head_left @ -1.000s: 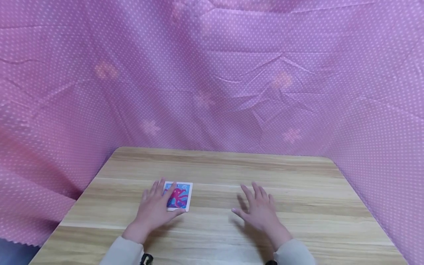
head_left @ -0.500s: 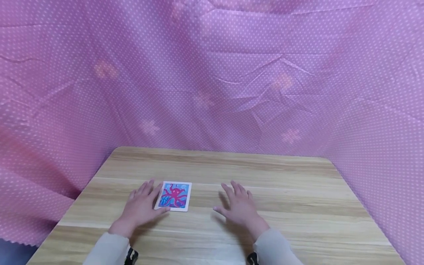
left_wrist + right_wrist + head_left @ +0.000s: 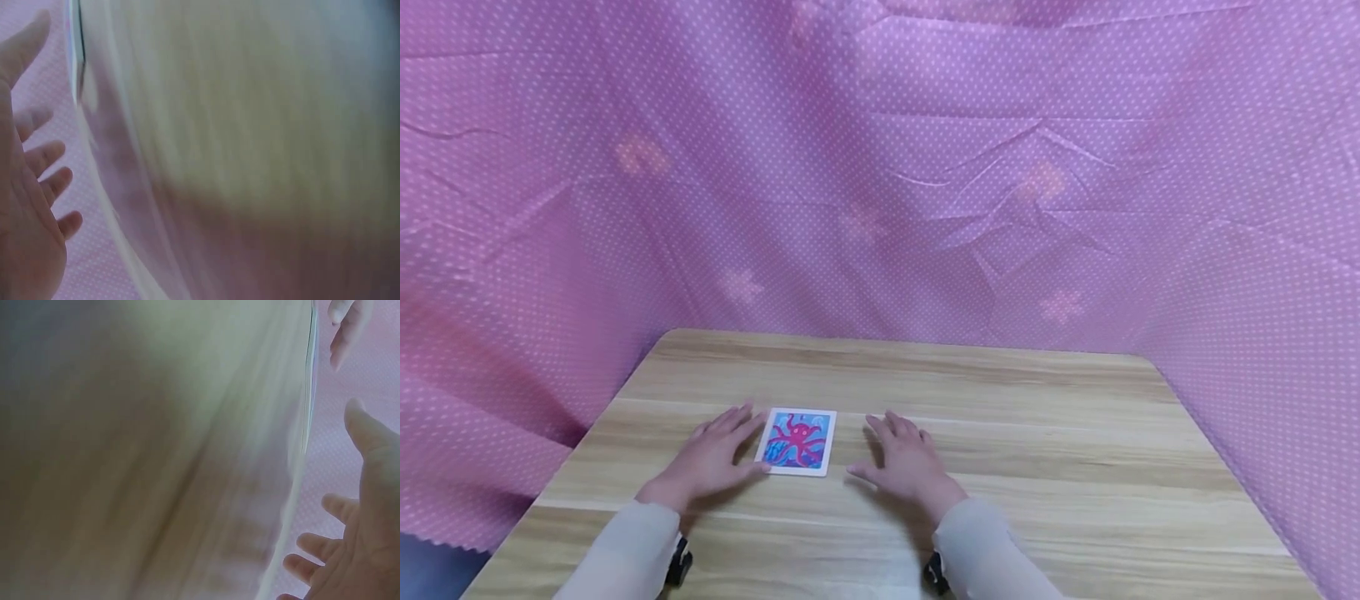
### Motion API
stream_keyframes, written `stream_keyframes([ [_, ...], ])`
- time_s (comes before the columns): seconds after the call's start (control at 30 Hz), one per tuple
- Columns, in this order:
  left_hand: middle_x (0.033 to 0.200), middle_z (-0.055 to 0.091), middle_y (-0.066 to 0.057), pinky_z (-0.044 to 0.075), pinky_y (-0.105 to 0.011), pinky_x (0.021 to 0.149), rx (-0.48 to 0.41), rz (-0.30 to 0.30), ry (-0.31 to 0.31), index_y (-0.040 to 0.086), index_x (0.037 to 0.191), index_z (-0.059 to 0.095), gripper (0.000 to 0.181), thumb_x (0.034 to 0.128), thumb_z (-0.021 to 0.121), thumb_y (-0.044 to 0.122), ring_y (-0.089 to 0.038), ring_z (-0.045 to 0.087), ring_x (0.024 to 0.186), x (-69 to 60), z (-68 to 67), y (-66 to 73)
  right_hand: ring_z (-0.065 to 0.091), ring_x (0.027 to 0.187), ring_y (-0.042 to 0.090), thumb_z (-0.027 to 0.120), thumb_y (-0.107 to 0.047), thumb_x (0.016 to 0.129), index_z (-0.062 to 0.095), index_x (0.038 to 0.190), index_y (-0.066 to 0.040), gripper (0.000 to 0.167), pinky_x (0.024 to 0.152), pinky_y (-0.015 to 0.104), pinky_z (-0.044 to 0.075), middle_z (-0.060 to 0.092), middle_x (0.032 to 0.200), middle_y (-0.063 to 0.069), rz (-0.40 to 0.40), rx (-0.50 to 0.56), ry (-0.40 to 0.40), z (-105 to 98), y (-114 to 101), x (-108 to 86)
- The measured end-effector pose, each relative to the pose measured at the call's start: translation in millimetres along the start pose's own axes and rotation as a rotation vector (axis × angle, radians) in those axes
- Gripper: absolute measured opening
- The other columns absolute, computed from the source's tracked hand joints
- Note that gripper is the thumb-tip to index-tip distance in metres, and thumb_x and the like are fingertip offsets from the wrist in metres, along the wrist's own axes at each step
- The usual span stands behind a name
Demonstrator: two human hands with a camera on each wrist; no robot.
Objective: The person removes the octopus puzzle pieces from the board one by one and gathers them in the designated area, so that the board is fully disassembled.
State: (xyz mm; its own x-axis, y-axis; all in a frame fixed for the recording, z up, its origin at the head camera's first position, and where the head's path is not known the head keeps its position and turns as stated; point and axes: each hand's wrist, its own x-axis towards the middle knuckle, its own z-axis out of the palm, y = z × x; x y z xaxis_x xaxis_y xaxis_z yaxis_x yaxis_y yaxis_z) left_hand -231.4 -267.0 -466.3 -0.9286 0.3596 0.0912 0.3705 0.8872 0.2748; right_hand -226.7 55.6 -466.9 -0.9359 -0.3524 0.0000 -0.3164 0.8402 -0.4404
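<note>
- On the worktop, the octopus card lies flat between your left hand and right hand.
- Your fingers are spread, both hands gripping nothing.
- Expect it light, stiff, slightly slippery; grip its opposite side edges.

The octopus card (pink on blue) lies face up.

white-edged card, pink octopus on blue; white-dotted pink cloth; tan grained tabletop.
</note>
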Motion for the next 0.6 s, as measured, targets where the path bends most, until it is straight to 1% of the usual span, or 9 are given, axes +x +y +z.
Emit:
stream_keyframes([
  [0.13, 0.151, 0.029, -0.017, 0.019, -0.066, 0.104, 0.009, 0.026, -0.020, 0.010, 0.145, 0.040, 0.084, 0.0823, 0.060, 0.063, -0.041, 0.024, 0.137, -1.0, -0.1, -7.6, 0.024, 0.138, 0.035, 0.051, -0.072, 0.081, 0.030, 0.150, -0.022, 0.088, 0.110, 0.057, 0.015, 0.024, 0.154, 0.013, -0.006, -0.018, -0.024, 5, -10, 7.2],
  [0.23, 0.151, 0.029, -0.017, 0.019, -0.065, 0.104, 0.023, 0.035, -0.041, 0.010, 0.145, 0.040, 0.081, 0.0845, 0.059, 0.059, -0.041, 0.025, 0.137, -2.6, -1.8, -10.7, 0.024, 0.138, 0.033, 0.052, -0.072, 0.081, 0.030, 0.150, -0.023, 0.088, 0.110, 0.056, 0.015, 0.025, 0.154, 0.012, -0.017, -0.026, -0.041, 8, -17, 11.4],
  [0.33, 0.151, 0.030, -0.015, 0.019, -0.064, 0.105, 0.029, 0.035, -0.065, 0.010, 0.145, 0.041, 0.076, 0.0861, 0.061, 0.054, -0.039, 0.025, 0.137, -3.7, -3.9, -11.2, 0.023, 0.139, 0.030, 0.054, -0.070, 0.081, 0.030, 0.150, -0.023, 0.087, 0.110, 0.054, 0.015, 0.025, 0.154, 0.009, -0.028, -0.031, -0.062, 11, -23, 15.3],
  [0.47, 0.150, 0.032, -0.014, 0.021, -0.063, 0.105, 0.038, 0.051, -0.089, 0.009, 0.144, 0.042, 0.072, 0.0879, 0.061, 0.049, -0.038, 0.026, 0.137, -4.4, -4.9, -10.8, 0.023, 0.140, 0.026, 0.057, -0.067, 0.081, 0.032, 0.150, -0.024, 0.084, 0.111, 0.052, 0.016, 0.027, 0.154, 0.006, -0.040, -0.044, -0.076, 17, -27, 19.5],
  [0.6, 0.150, 0.032, -0.014, 0.022, -0.062, 0.104, 0.036, 0.076, -0.112, 0.009, 0.145, 0.041, 0.068, 0.0899, 0.060, 0.045, -0.038, 0.028, 0.136, -4.2, -4.3, -11.0, 0.024, 0.140, 0.023, 0.058, -0.063, 0.084, 0.033, 0.149, -0.021, 0.081, 0.111, 0.051, 0.017, 0.029, 0.153, 0.003, -0.046, -0.060, -0.087, 21, -31, 22.2],
])
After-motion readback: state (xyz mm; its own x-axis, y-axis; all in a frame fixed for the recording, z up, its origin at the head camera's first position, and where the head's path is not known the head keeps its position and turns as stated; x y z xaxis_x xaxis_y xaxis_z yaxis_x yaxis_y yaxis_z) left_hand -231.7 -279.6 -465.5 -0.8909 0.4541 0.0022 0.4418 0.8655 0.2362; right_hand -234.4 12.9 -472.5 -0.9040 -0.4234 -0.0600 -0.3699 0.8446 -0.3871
